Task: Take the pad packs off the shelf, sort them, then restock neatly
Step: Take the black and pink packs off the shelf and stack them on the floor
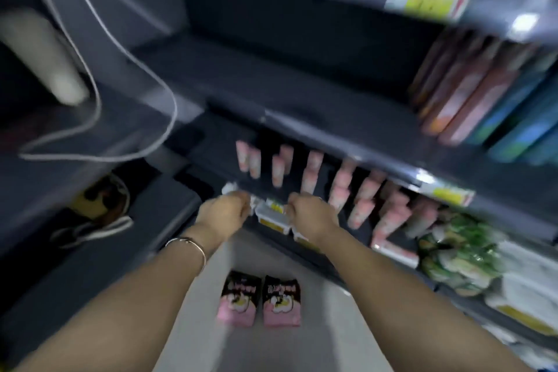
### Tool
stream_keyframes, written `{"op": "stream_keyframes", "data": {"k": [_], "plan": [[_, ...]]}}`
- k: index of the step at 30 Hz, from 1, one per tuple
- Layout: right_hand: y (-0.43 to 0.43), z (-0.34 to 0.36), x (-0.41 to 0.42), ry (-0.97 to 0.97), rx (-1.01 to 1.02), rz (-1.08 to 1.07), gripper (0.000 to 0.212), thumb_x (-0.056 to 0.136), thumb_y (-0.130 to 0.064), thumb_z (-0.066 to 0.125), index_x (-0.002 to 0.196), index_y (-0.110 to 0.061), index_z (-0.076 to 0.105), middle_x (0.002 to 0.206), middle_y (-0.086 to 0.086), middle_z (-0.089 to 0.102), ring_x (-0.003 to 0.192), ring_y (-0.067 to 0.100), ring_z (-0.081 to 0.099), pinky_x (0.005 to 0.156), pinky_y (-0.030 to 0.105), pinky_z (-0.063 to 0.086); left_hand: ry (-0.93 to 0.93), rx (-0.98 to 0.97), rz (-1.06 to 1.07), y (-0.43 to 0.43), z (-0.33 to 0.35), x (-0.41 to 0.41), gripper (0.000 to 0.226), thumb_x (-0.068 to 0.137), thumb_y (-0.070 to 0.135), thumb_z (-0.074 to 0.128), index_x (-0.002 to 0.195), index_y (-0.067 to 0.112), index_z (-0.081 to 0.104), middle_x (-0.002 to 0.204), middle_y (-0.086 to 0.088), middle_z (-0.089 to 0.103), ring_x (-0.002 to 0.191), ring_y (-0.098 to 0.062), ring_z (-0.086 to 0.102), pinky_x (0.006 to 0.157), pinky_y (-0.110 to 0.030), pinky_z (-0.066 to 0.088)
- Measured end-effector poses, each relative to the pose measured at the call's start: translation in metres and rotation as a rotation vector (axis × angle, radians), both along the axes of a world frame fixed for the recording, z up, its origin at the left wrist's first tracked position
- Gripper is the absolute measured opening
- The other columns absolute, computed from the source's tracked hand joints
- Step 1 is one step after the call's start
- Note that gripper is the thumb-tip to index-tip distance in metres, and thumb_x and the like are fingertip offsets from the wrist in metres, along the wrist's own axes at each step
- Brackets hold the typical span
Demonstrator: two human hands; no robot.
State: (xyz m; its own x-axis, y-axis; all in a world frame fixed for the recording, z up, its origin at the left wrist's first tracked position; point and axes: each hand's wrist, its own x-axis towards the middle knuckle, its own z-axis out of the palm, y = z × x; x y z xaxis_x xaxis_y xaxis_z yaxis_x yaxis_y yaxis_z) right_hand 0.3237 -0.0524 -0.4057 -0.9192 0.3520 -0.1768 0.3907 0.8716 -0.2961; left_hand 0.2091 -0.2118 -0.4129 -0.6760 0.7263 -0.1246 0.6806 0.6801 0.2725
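Note:
The frame is blurred by motion. Several pink pad packs (311, 170) stand upright in loose rows on a dark lower shelf (332, 136). Two pink-and-black packs (259, 299) lie side by side on the pale floor below. My left hand (223, 211), with a thin bracelet on its wrist, is at the shelf's front edge with its fingers curled, next to something small and white (229, 189). My right hand (308, 214) is also curled at that edge, just left of the nearest pink packs. The blur hides whether either hand grips anything.
White and yellow price-tag holders (271, 216) line the shelf edge between my hands. Green and white packs (459, 254) fill the shelf to the right. Pink and blue boxes (483, 100) stand on the shelf above. A white cable (99, 106) hangs at left, above a shoe (90, 229).

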Motion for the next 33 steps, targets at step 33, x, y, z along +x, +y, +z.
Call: {"op": "stream_keyframes", "data": {"k": [33], "plan": [[0.135, 0.433, -0.146, 0.443, 0.268, -0.060, 0.025, 0.093, -0.031, 0.050, 0.116, -0.025, 0.059, 0.111, -0.004, 0.062, 0.101, 0.018, 0.056, 0.082, 0.035, 0.050, 0.315, 0.410, -0.194, 0.146, 0.418, -0.159, 0.020, 0.092, 0.032, 0.052, 0.111, 0.027, 0.056, 0.095, 0.010, 0.056, 0.091, -0.013, 0.053, 0.075, -0.028, 0.042]]}}
